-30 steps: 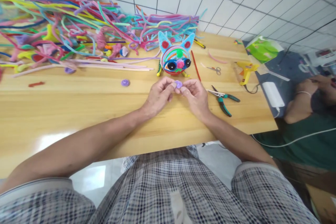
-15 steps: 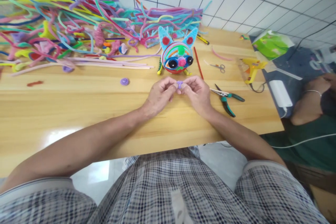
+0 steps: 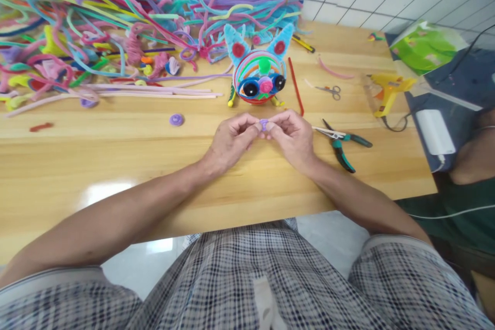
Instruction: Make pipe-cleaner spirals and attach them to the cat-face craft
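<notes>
Between my fingertips is a small purple pipe-cleaner coil (image 3: 264, 124), partly hidden by the thumbs. My left hand (image 3: 234, 140) pinches its left side, and my right hand (image 3: 292, 138) pinches its right side. Just beyond my hands stands a colourful pipe-cleaner animal (image 3: 260, 75) with blue ears, black eyes and a pink nose. Another purple coil (image 3: 176, 119) lies flat on the table to the left of my left hand. Close to my right hand, pliers (image 3: 340, 144) with green and black handles lie with their handles spread.
A heap of pipe cleaners (image 3: 127, 36) covers the back left of the wooden table (image 3: 116, 157). Toward the right lie small scissors (image 3: 332, 93), a red stem (image 3: 296, 85) and a yellow glue gun (image 3: 390, 93) with a cord. Another person's arm (image 3: 475, 157) is at the right edge.
The camera view has shifted a little, so the table items at right appear farther right. Both hands keep pinching the purple coil, with only slight finger movement.
</notes>
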